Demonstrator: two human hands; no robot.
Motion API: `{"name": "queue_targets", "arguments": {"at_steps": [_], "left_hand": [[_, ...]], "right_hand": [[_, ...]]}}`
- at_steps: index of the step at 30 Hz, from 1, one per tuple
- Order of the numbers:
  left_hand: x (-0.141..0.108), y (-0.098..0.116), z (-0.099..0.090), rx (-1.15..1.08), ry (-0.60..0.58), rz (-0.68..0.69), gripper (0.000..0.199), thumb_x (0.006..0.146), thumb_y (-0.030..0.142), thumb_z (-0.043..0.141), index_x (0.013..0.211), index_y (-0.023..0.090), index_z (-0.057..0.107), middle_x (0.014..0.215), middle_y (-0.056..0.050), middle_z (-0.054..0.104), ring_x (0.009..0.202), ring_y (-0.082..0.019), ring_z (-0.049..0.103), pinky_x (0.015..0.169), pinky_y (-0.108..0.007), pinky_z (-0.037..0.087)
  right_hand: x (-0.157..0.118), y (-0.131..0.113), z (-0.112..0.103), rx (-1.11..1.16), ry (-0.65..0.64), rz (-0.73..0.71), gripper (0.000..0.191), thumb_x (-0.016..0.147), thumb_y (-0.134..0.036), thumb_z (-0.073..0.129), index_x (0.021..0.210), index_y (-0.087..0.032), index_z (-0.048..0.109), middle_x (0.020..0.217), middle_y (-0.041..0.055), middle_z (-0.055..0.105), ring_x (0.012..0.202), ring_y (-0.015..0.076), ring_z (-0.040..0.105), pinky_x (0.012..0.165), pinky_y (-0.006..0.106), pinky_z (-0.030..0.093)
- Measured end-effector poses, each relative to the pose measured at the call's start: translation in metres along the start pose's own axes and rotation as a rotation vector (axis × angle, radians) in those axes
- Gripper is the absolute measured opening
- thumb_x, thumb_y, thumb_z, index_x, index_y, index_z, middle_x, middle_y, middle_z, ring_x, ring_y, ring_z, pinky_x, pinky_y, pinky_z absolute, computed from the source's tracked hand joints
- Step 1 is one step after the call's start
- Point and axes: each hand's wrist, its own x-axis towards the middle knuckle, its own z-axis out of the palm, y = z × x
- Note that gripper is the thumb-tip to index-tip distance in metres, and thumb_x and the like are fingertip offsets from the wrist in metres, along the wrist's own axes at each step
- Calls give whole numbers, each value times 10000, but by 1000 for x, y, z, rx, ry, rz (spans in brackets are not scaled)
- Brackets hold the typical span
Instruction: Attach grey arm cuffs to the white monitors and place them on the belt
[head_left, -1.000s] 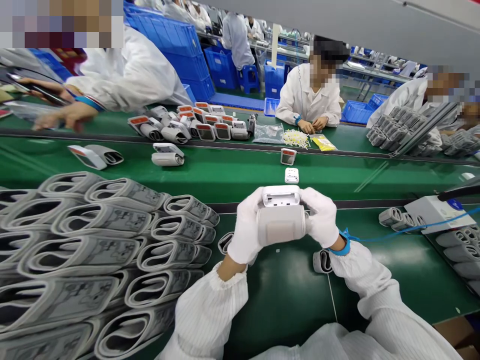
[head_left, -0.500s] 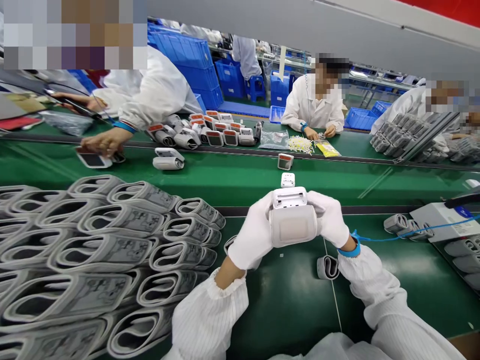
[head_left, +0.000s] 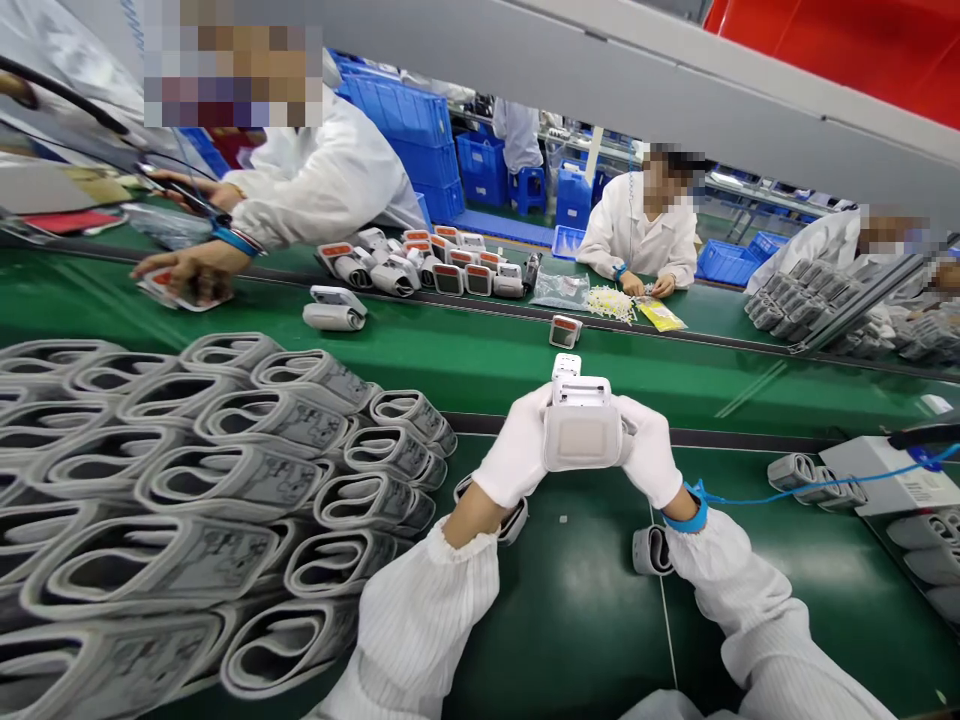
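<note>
Between my two white-gloved hands is a wrist blood pressure monitor (head_left: 586,438), its grey cuff rolled up and facing me. A slot shows in its white housing at the top. My left hand (head_left: 517,450) grips the left side, and my right hand (head_left: 649,452) grips the right side with fingers partly hidden behind the cuff. Just beyond it, a small white piece (head_left: 566,366) shows over the green belt (head_left: 450,365). One rolled cuff (head_left: 651,551) lies near my right wrist; another cuff (head_left: 513,522) is partly covered by my left forearm.
Several rows of rolled grey cuffs (head_left: 247,480) fill the left side. On the belt are a monitor with an orange label (head_left: 565,331) and a white monitor (head_left: 334,309). A co-worker's hand (head_left: 199,275) is at the far left. A blue cord (head_left: 795,495) runs from my right wristband rightward.
My hands and the monitor stay together, with the cuff turned slightly and drawn a little upward. The co-worker's hand at left has shifted the monitor under it. The camera view has tilted slightly.
</note>
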Motion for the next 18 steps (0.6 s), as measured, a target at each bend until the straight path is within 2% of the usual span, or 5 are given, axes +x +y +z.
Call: {"name": "queue_targets", "arguments": {"at_steps": [6,9,12,15,18], "left_hand": [[-3,1,-8,-90,76,-13,265,802,361,740,926,127,746,896,-93,776,850,-247,708,802,-375,581],[-2,-11,-8,157,173,128,322,801,305,748,1088,157,746,1014,-96,773,961,-284,708,921,-444,566],[2,-30,-2,516,170,281,479,847,132,606,1317,201,673,1279,-108,716,1178,-283,659,1083,-440,490],[6,-41,-2,690,41,269,674,857,44,484,1515,190,484,1526,-138,554,1395,-273,535,1172,-419,420],[4,-38,-13,935,-112,67,622,956,196,465,1569,134,377,1576,-209,481,1431,-345,496,1155,-499,424]], "right_hand": [[8,-3,-32,73,-196,118,418,954,-422,634,1300,-205,723,1330,92,709,1254,302,656,1129,463,493],[5,-14,-37,185,-242,236,592,939,-504,637,1443,-194,607,1319,119,711,1159,307,707,1000,474,582],[12,-11,-23,20,-215,225,856,780,-426,814,1546,-239,482,1258,77,735,1084,298,721,907,419,611],[40,19,-11,-297,-143,188,671,748,-336,830,1387,-248,646,1171,24,760,1070,265,715,951,371,582],[85,55,-17,-500,-16,259,477,797,-337,800,1227,-148,717,1084,78,764,1007,261,706,945,399,574]]}}
